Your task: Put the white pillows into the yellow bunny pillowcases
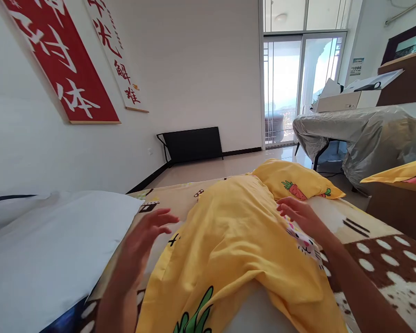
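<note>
A yellow cover (pixel 235 240) printed with carrots and green leaves lies crumpled along the middle of a bed. My left hand (pixel 149 231) hovers open just left of the cover, fingers spread, above a beige patterned blanket (pixel 180 196). My right hand (pixel 300 215) rests open on the cover's right edge, fingers pointing left, holding nothing. Beyond the right hand lies a yellow pillow (pixel 294 180) with a carrot print. A white pillow (pixel 52 245) sits at the left of the bed.
A brown blanket with white spots (pixel 384 259) covers the bed's right side. A plastic-wrapped table (pixel 360 129) with a cardboard box (pixel 339 99) stands at right. A black folded frame (pixel 192 144) leans on the far wall. Glass doors (pixel 298 88) are beyond.
</note>
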`<state>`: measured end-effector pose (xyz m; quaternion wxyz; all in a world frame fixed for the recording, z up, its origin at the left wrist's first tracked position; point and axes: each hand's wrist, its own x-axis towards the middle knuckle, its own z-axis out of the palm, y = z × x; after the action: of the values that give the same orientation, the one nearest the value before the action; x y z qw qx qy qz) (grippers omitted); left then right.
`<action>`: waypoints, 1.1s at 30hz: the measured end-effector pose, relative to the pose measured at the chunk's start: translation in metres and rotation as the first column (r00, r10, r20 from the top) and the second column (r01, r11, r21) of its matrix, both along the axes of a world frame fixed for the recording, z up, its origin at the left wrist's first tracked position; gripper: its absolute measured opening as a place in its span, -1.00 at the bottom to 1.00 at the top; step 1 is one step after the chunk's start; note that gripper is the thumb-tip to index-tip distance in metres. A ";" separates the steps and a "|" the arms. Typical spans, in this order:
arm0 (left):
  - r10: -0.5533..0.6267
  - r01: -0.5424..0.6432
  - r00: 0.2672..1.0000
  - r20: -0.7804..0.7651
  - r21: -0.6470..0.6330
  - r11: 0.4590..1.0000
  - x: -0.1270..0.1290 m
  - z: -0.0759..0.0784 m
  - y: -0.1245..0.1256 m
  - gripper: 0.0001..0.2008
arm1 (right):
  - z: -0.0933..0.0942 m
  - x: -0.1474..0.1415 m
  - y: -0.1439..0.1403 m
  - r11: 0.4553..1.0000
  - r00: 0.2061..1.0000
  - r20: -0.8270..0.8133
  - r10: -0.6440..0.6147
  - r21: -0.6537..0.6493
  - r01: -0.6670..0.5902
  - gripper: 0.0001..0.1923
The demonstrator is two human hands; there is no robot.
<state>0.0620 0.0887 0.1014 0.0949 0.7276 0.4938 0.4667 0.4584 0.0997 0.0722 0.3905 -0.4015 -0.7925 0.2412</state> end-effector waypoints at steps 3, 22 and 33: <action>-0.085 0.071 0.986 -0.143 -0.103 0.992 0.028 -0.012 0.015 -0.60 | -0.006 -0.027 0.021 0.995 0.993 0.072 -0.090 0.037 0.087 -0.58; 0.015 0.002 0.990 -0.140 0.116 0.993 0.078 -0.043 0.022 -0.76 | -0.044 -0.056 0.033 0.945 0.953 -0.168 -0.253 0.168 0.280 -0.71; 0.037 -0.079 0.909 -0.415 -0.084 0.993 0.096 -0.038 0.011 -0.72 | -0.063 -0.058 0.040 0.945 0.955 0.062 -0.290 0.179 0.275 -0.76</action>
<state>0.1578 0.0994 0.0631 0.0103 0.7891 0.5467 0.2800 0.4000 0.1401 0.0088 0.4184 -0.4867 -0.7607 0.0970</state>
